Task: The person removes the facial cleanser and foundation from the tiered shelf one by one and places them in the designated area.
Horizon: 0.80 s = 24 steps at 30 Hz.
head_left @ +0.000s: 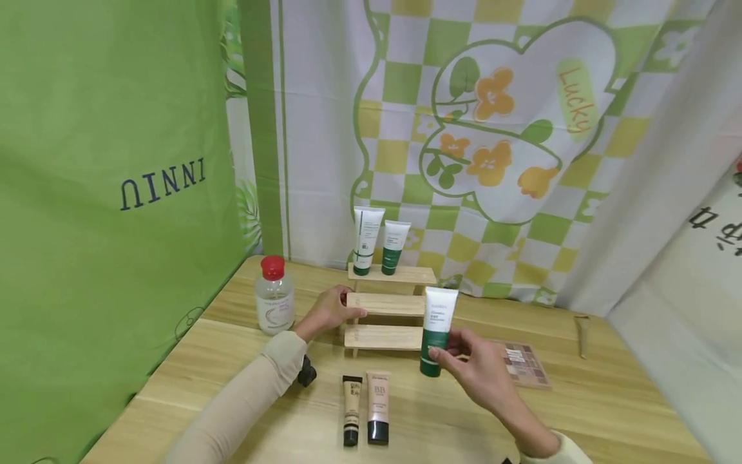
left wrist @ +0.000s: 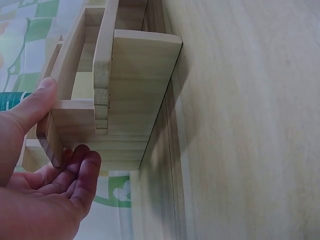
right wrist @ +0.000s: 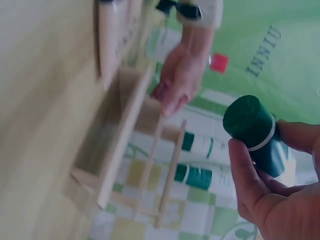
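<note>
A three-tier wooden display rack (head_left: 387,303) stands on the table. My left hand (head_left: 336,310) grips the left end of its middle tier; in the left wrist view the thumb lies on top and the curled fingers (left wrist: 75,175) are under the edge. My right hand (head_left: 472,367) pinches a white and green squeeze tube (head_left: 438,322), cap down, in front of the rack's right end. The tube's green cap (right wrist: 250,120) shows in the right wrist view. On the top tier stand a taller white tube (head_left: 368,241) with a green cap and a smaller white and green tube (head_left: 395,248).
A beige tube (head_left: 351,406) and a pink BB cream tube (head_left: 379,403) lie in front of the rack. At left stands a clear bottle (head_left: 275,303) with a red cap. An eyeshadow palette (head_left: 530,365) and a slim tube (head_left: 582,336) lie at right.
</note>
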Motion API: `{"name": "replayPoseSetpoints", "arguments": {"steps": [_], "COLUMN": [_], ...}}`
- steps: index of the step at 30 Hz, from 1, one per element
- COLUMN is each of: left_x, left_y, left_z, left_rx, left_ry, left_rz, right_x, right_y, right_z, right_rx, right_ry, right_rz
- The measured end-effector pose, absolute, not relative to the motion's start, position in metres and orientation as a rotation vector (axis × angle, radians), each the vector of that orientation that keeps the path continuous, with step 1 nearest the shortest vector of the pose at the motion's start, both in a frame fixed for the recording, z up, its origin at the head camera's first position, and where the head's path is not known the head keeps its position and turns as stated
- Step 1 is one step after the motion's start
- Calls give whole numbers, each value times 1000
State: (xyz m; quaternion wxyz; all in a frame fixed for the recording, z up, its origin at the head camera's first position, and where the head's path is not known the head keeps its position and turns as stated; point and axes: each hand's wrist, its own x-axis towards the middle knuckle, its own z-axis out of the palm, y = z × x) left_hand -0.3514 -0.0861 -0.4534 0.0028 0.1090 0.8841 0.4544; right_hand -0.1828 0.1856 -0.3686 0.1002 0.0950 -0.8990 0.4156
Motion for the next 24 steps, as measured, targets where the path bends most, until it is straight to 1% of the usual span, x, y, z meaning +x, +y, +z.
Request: {"name": "replayPoseSetpoints", "arguments": {"steps": [5, 13, 22, 24], "left_x": [-354, -353, -354, -354], "left_y": [-88, -87, -90, -90], "left_z": [-456, -456, -453, -453], "left_rx": [350, 337, 352, 351], "left_ry": [2759, 2779, 2772, 2770], "left_rz": [1438, 1385, 1387, 1383], "right_x": [-171, -173, -183, -184], "right_y": [181, 181, 172, 169], "right_z": [-391, -435, -450, -452], "right_rx": [244, 304, 279, 262], "right_ry": [-2795, -2985, -3112, -3117], "right_rz": [1293, 1377, 1105, 1103]}}
